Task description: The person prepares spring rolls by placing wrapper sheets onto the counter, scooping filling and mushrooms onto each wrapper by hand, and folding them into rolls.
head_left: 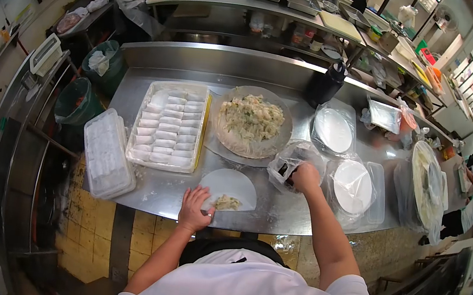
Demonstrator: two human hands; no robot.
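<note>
— The left hand [195, 208]?
— Flat, fingers spread on the round wrapper [229, 186] by its dab of filling [228, 202].
— The right hand [305, 177]?
— Closed inside a clear bag [291, 161] (what it grips is hidden).
— Around them?
— Filling bowl [252, 121], tray of rolls [169, 126].

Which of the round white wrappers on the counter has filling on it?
The wrapper nearest the person, under the left hand, carries a small lump of filling. The two stacks to the right are bare.
</note>
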